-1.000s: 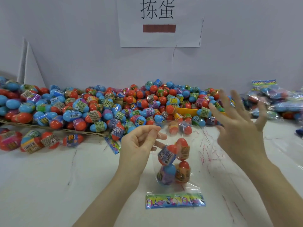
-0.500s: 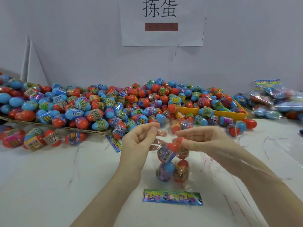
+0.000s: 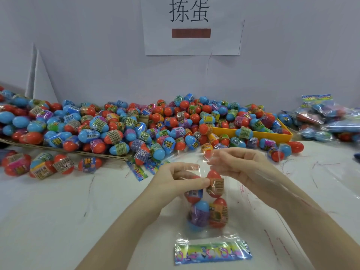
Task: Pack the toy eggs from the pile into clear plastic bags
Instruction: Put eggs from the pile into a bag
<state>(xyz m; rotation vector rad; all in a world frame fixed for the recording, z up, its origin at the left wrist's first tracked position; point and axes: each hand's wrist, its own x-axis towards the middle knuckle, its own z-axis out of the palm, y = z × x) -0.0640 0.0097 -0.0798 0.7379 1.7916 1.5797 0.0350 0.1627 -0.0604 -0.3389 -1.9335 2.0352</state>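
Observation:
A clear plastic bag with a colourful printed header strip lies on the white table in front of me, header toward me. It holds several red and blue toy eggs. My left hand pinches the bag's open end from the left, its fingertips against the upper eggs. My right hand pinches the clear film of the mouth from the right. The big pile of toy eggs stretches along the wall behind both hands.
A yellow tray with eggs sits at the back right. Filled bags are stacked at the far right. A flat cardboard sheet lies under the left part of the pile. Loose eggs lie at the left, spare header strips near the middle.
My right hand has come in from the raised, spread position at the right and taken hold of the bag's mouth. My left hand has slid down a little onto the upper eggs.

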